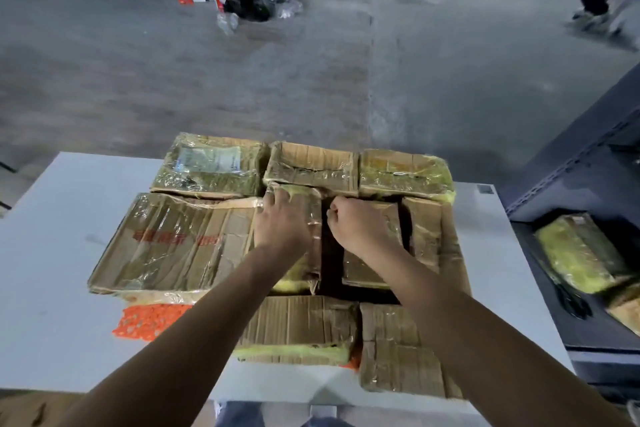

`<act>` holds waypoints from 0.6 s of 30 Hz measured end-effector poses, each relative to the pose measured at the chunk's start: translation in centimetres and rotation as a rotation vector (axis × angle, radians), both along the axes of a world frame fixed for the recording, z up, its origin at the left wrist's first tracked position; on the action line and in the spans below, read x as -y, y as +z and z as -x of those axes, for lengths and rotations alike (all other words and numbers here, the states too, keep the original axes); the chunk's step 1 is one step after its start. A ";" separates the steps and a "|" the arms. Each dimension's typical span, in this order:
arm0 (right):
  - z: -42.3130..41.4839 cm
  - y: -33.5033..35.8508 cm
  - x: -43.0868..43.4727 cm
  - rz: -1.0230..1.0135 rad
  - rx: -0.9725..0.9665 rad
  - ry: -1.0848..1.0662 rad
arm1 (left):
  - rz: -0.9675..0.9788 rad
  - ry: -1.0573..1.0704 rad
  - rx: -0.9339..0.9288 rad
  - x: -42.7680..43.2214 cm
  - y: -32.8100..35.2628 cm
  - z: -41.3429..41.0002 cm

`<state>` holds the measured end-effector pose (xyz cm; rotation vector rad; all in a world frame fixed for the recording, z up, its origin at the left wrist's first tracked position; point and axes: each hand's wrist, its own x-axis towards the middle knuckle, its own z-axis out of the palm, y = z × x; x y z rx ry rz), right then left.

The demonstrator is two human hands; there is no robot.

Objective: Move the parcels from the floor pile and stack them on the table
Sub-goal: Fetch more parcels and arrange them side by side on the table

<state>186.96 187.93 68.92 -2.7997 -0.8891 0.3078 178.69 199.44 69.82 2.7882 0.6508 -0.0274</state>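
Left grip (282, 218) lies flat on the narrow parcel (313, 253), its long axis pointing away; right grip (360, 224) curls on the small parcel (393, 222) across the gap, hold unclear

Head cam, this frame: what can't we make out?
All in the head view:
- Fingertips of the right hand: curled under the hand, so its grip on the small parcel is unclear.
- The red print on the large parcel: blurred, with glare on the wrap.
- The label on the far-left parcel: too small.
- The orange item: mostly under parcels.
- The floor pile: outside the frame.
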 end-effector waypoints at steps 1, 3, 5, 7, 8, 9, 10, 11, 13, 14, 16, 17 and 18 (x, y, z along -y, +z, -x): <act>0.3 0.0 -1.0 0.038 -0.038 -0.011 | 0.023 0.039 0.010 -0.9 0.0 0.7; 0.5 0.0 -2.5 0.124 -0.113 -0.021 | 0.076 0.088 0.020 -2.7 -0.3 1.9; 0.6 0.2 -3.2 0.159 -0.191 -0.051 | 0.149 0.093 0.026 -4.1 -0.8 2.6; 0.4 0.4 -3.6 0.158 -0.251 -0.104 | 0.206 0.063 0.028 -4.8 -1.1 2.9; 0.4 0.7 -3.6 0.169 -0.268 -0.128 | 0.239 0.051 0.032 -5.0 -1.0 3.0; 0.4 0.9 -3.7 0.189 -0.274 -0.145 | 0.278 0.046 0.041 -5.1 -1.0 2.9; 0.4 1.2 -3.7 0.209 -0.274 -0.158 | 0.314 0.042 0.040 -5.1 -0.9 2.8; 0.4 1.4 -3.6 0.223 -0.273 -0.170 | 0.346 0.029 0.032 -5.1 -0.8 2.7; 0.4 1.7 -3.2 0.247 -0.266 -0.190 | 0.382 -0.034 0.003 -4.9 -0.8 2.4; 0.4 1.8 -3.0 0.262 -0.257 -0.200 | 0.383 -0.067 -0.009 -4.7 -0.8 2.4; 0.4 2.0 -2.5 0.292 -0.235 -0.216 | 0.384 -0.107 -0.012 -4.3 -0.9 2.3; 0.4 2.0 -2.3 0.306 -0.226 -0.220 | 0.385 -0.119 -0.009 -4.2 -1.0 2.2; 0.4 1.9 -2.2 0.320 -0.217 -0.223 | 0.388 -0.126 -0.010 -4.1 -1.1 2.1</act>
